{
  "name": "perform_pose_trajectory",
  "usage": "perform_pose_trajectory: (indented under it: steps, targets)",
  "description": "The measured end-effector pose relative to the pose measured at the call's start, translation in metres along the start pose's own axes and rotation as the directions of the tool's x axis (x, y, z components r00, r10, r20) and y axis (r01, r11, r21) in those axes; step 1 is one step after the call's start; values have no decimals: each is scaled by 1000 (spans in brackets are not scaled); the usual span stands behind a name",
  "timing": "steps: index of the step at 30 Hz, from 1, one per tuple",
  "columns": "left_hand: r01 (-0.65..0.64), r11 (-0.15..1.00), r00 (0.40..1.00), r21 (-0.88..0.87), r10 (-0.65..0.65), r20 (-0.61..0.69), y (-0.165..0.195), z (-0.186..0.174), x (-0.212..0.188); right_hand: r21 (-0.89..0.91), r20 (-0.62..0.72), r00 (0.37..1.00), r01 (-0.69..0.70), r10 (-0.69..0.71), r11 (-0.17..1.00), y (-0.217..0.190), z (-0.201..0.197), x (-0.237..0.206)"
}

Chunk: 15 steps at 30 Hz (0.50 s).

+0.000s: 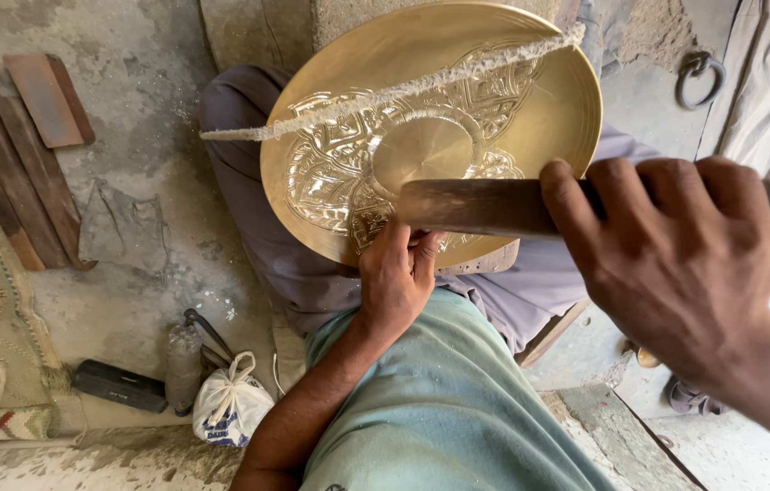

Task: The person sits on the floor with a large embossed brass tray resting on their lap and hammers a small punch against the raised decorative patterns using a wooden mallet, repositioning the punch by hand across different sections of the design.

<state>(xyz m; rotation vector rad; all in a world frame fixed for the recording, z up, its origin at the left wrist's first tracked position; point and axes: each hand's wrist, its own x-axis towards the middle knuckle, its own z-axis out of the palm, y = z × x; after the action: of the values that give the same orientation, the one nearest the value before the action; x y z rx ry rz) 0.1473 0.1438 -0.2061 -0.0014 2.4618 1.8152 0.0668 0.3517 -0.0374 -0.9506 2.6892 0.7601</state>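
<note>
**Engraved brass plate held on lap, wooden tool raised over it**

On the person's lap, a large round brass plate [494, 109] is resting tilted, its face turned up toward the camera. Its centre is carrying a plain disc ringed by dense engraved ornament; the outer band is smooth. A pale frayed cord [385, 91] is lying across the plate from upper right to lower left, running past the rim.

The left hand [396, 282] is gripping the plate's lower edge, fingers curled onto the engraved face. Whether it is also pinching a small tool cannot be told.

The right hand [676, 264] is closing firmly around a dark wooden handle [476, 207], which is crossing in front of the plate's lower half, above the left hand. The working end of this tool is not visible.

Beside the left leg, on the rough concrete floor [130, 118], worn wooden slats [25, 155], a knotted white bag [230, 405] and a black block [119, 385] are lying. An iron ring [699, 77] is hanging at upper right.
</note>
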Motion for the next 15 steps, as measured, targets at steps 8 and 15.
perform_pose_trajectory:
  steps: [8,15]
  targets:
    - [12,999,1000,-38,-12,0,-5,5,-2,95,104,992,-86,76,992,0,-13,11]
    - [39,999,999,23,-39,3,-7,5,-4,55,134,989,-61,53,997,0,-22,10]
